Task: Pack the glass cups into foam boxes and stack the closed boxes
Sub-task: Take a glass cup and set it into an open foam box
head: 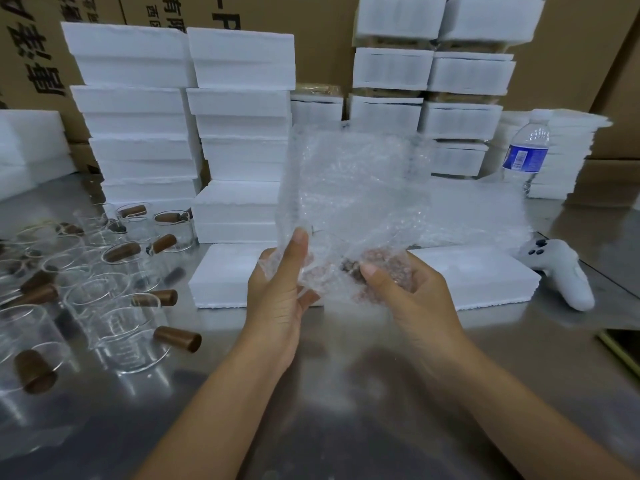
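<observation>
Both forearms reach forward above the steel table. The left hand, thumb upright, pinches the lower edge of a bubble-wrap sheet against its curled fingers. The right hand pinches it between the thumb and fingers dimly visible through the film. Glass cups stand at left, well apart from the hands. Foam boxes are stacked behind.

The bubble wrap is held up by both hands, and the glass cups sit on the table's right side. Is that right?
No: the head view shows the glass cups on the left side of the table. The left hand and right hand do hold up the bubble wrap.
</observation>
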### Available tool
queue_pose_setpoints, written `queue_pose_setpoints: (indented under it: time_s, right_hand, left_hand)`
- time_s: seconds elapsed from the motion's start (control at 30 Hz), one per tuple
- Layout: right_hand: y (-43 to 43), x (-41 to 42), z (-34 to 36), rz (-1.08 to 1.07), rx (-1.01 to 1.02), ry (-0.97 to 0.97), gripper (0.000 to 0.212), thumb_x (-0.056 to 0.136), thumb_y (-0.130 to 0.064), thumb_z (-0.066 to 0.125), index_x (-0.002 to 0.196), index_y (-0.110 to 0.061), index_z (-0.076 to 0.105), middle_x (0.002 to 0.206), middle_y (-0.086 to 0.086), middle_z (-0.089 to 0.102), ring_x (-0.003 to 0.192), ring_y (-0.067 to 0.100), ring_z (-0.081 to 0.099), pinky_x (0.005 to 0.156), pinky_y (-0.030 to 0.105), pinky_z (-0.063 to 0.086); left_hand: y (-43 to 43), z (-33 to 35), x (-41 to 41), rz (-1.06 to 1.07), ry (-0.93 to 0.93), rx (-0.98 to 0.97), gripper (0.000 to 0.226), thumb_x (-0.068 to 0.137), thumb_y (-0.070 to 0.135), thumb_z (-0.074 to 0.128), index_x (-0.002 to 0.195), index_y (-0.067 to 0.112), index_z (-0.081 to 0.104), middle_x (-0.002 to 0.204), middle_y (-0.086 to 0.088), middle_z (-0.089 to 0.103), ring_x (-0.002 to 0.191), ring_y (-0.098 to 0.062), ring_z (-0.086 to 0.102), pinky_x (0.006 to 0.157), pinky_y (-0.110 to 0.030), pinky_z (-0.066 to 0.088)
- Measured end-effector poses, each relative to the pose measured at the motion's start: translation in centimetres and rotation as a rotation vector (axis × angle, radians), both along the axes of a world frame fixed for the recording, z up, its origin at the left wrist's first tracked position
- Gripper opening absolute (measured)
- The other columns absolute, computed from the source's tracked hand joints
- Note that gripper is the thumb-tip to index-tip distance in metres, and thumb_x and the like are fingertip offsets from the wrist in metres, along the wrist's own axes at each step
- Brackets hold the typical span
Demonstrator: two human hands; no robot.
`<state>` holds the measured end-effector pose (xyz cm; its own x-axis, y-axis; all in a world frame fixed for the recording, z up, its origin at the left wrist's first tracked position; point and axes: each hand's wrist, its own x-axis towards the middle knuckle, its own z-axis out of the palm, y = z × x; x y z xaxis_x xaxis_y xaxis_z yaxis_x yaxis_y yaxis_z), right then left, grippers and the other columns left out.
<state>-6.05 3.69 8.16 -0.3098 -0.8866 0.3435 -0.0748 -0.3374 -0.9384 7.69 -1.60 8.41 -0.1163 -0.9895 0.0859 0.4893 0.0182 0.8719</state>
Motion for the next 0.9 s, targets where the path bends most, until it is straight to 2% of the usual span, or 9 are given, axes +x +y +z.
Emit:
queue_pose_setpoints:
  time_s: [0.07, 0.13, 0.23, 0.3, 0.4, 0.53, 0.63, 0.7, 0.9]
  right_hand:
    - [-0.1, 0.0, 0.0, -0.014, 0.002, 0.020, 0.022, 0.078, -0.034, 0.071, 0.094, -0.020, 0.071, 0.094, -0.009, 0.073, 0.089, 0.007, 0.069, 0.074, 0.016, 0.051]
    - [-0.3, -0.2, -0.2, -0.087, 0.016, 0.024, 0.021, 0.079, -0.031, 0.071, 0.087, -0.012, 0.071, 0.087, 0.002, 0.074, 0.081, 0.015, 0.070, 0.073, 0.025, 0.054]
    - [-0.6, -0.7, -0.1, -0.175, 0.025, -0.016, 0.032, 0.078, -0.028, 0.073, 0.079, 0.003, 0.064, 0.082, 0.020, 0.069, 0.069, 0.023, 0.064, 0.073, 0.035, 0.051]
    - [-0.7, -0.9, 0.2, -0.194, 0.028, -0.047, 0.020, 0.080, -0.023, 0.072, 0.073, -0.005, 0.068, 0.077, 0.013, 0.072, 0.068, 0.017, 0.066, 0.070, 0.030, 0.053]
    - [-0.7, -1.2, 0.3, -0.189, 0.030, -0.076, 0.013, 0.081, -0.018, 0.070, 0.069, -0.015, 0.071, 0.074, 0.002, 0.074, 0.067, 0.014, 0.070, 0.063, 0.022, 0.056]
    - [-0.5, -1.4, 0.5, -0.141, 0.056, -0.071, 0.010, 0.083, -0.018, 0.068, 0.076, -0.012, 0.070, 0.076, 0.002, 0.074, 0.070, 0.013, 0.070, 0.063, 0.022, 0.056]
    - [-0.3, -2.0, 1.4, -0.166, 0.024, 0.083, 0.012, 0.084, -0.021, 0.068, 0.075, -0.013, 0.068, 0.066, -0.010, 0.070, 0.061, -0.002, 0.062, 0.059, 0.009, 0.045]
    - [-0.2, -2.7, 1.8, -0.178, -0.020, 0.064, 0.010, 0.084, -0.018, 0.067, 0.074, -0.016, 0.067, 0.060, -0.014, 0.067, 0.057, -0.005, 0.060, 0.057, 0.005, 0.041]
    - [-0.2, -2.9, 1.9, -0.247, -0.080, -0.006, 0.012, 0.079, -0.012, 0.072, 0.077, -0.015, 0.061, 0.070, -0.007, 0.068, 0.067, 0.005, 0.064, 0.065, 0.011, 0.047]
  left_hand:
    - [-0.1, -0.1, 0.0, 0.018, -0.070, -0.021, 0.073, 0.052, 0.062, 0.072, 0.112, 0.020, 0.063, 0.101, 0.002, 0.073, 0.094, -0.016, 0.070, 0.078, -0.032, 0.055]
    - [-0.3, -0.1, 0.2, 0.025, -0.201, -0.046, 0.075, 0.057, 0.067, 0.076, 0.116, 0.023, 0.063, 0.109, 0.002, 0.071, 0.100, -0.015, 0.067, 0.087, -0.034, 0.052]
    - [-0.5, 0.1, 0.7, -0.004, -0.359, -0.139, 0.054, 0.062, 0.066, 0.067, 0.105, 0.033, 0.066, 0.110, 0.007, 0.070, 0.101, -0.011, 0.066, 0.096, -0.039, 0.050]
    - [-0.6, 0.3, 1.0, -0.057, -0.436, -0.217, 0.063, 0.054, 0.072, 0.069, 0.106, 0.039, 0.064, 0.111, 0.013, 0.069, 0.105, -0.005, 0.064, 0.097, -0.031, 0.049]
    - [-0.4, 0.0, 0.9, -0.154, -0.510, -0.315, 0.091, 0.039, 0.071, 0.079, 0.120, 0.039, 0.053, 0.117, 0.016, 0.065, 0.108, 0.008, 0.058, 0.087, -0.010, 0.047]
    - [-0.2, -0.3, 0.5, -0.112, -0.487, -0.319, 0.069, 0.054, 0.050, 0.085, 0.116, 0.041, 0.055, 0.110, 0.020, 0.068, 0.101, 0.009, 0.061, 0.084, -0.009, 0.048]
    - [-0.5, -0.3, 0.7, -0.103, -0.453, -0.309, 0.055, 0.059, 0.048, 0.082, 0.109, 0.044, 0.059, 0.109, 0.024, 0.068, 0.103, 0.006, 0.062, 0.088, -0.017, 0.047]
    - [-0.5, -0.3, 0.8, -0.122, -0.477, -0.324, 0.060, 0.057, 0.051, 0.079, 0.112, 0.044, 0.058, 0.111, 0.025, 0.067, 0.105, 0.005, 0.061, 0.091, -0.020, 0.046]
    - [0.0, -0.3, 0.7, -0.202, -0.559, -0.372, 0.060, 0.053, 0.060, 0.076, 0.110, 0.051, 0.057, 0.112, 0.031, 0.064, 0.106, 0.010, 0.058, 0.088, -0.018, 0.044]
